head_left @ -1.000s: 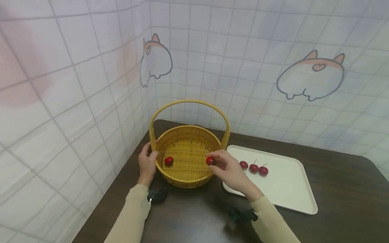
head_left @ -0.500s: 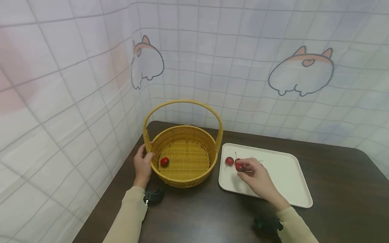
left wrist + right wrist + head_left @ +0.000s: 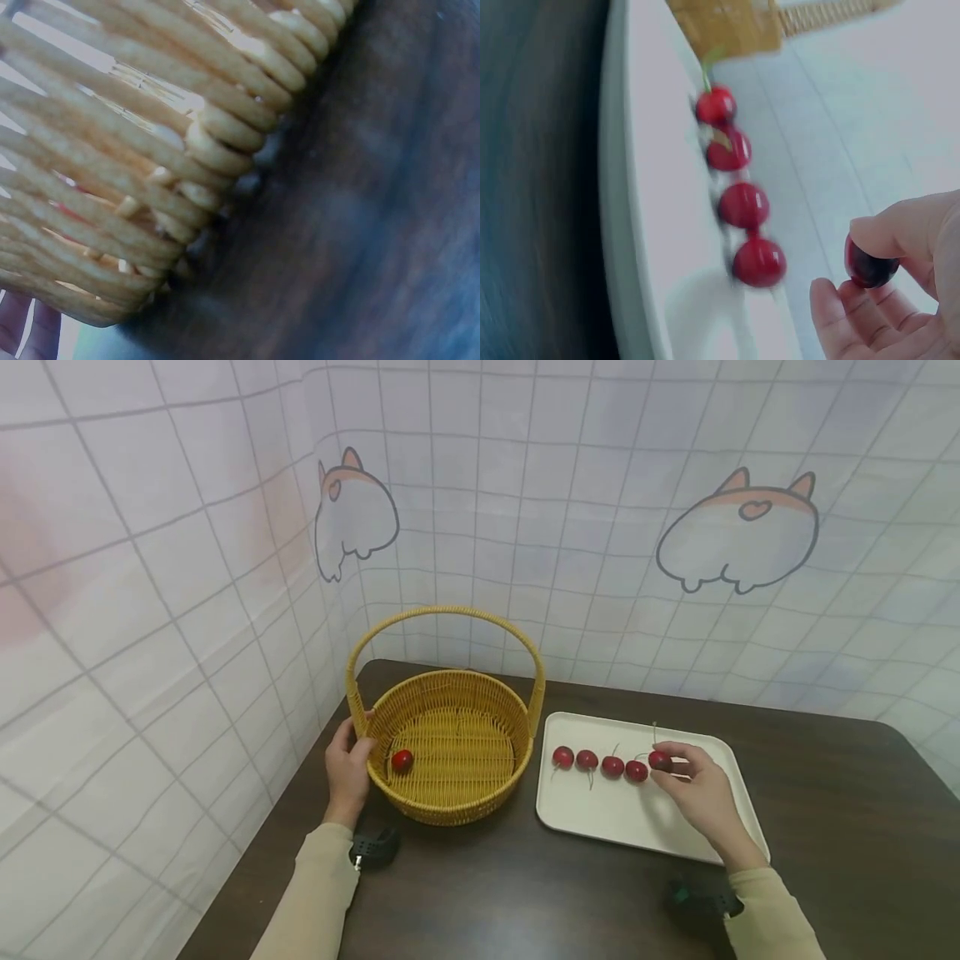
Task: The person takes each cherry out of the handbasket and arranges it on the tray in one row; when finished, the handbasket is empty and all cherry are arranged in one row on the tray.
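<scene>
My right hand (image 3: 703, 793) pinches a dark red cherry (image 3: 660, 761) between thumb and fingers, at the right end of a row. In the right wrist view, that cherry (image 3: 868, 268) is apart from the row and raised above the tray. Several cherries (image 3: 612, 767) with thin stems lie in a line on the white tray (image 3: 592, 817). My left hand (image 3: 348, 774) grips the left side of the yellow wicker basket (image 3: 448, 814), by the foot of its handle. One cherry (image 3: 402, 761) lies inside the basket at the left. In the left wrist view, fingers (image 3: 37, 330) show beside the wickerwork.
The basket's tall arched handle (image 3: 450, 610) stands upright above it. Both basket and tray sit on a dark wooden table (image 3: 480, 893). A tile-patterned cloth wall (image 3: 480, 510) closes off the back and the left side.
My right hand has moved from the basket rightward over the tray, carrying the cherry to the row's right end. My left hand keeps its grip on the basket. The view has shifted slightly.
</scene>
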`<act>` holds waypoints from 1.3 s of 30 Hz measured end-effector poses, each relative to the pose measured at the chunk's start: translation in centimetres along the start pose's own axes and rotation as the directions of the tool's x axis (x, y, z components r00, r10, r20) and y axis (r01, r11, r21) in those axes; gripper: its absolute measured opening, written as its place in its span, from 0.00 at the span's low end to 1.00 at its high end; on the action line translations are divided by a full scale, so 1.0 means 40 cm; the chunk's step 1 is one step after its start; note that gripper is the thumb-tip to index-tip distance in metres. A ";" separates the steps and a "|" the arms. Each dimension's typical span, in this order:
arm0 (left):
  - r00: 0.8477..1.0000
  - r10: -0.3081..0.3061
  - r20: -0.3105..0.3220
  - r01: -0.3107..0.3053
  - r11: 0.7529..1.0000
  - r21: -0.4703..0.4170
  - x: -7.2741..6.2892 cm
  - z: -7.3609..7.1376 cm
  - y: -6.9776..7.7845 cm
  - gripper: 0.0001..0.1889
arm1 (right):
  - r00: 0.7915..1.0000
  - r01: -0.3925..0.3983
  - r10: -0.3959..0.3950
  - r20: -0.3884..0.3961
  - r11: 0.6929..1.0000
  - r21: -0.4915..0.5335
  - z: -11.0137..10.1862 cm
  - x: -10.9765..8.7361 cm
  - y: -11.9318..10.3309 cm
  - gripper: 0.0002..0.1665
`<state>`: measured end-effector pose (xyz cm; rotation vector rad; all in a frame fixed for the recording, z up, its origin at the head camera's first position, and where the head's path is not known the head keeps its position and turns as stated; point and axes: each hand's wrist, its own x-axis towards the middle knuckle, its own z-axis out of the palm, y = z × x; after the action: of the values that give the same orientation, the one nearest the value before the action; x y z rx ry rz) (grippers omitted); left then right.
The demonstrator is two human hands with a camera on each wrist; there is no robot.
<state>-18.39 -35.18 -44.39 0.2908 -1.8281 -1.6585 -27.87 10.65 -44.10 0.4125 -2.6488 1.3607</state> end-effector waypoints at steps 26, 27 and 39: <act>1.000 -0.020 0.012 0.020 1.000 -0.007 0.000 -0.003 0.002 0.21 | 0.997 -0.070 0.065 -0.033 0.980 -0.185 0.021 0.003 0.087 0.24; 1.000 -0.019 0.012 0.020 1.000 -0.008 0.000 -0.003 0.002 0.21 | 0.997 -0.069 0.064 -0.035 0.980 -0.185 0.022 0.002 0.086 0.23; 1.000 -0.002 0.016 0.002 1.000 -0.005 0.001 -0.003 0.002 0.21 | 0.994 -0.100 0.093 -0.049 0.980 -0.171 0.028 -0.004 0.078 0.26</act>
<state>-18.33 -35.27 -44.31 0.2782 -1.8357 -1.6709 -28.67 11.49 -47.23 0.2355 -2.7573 1.1363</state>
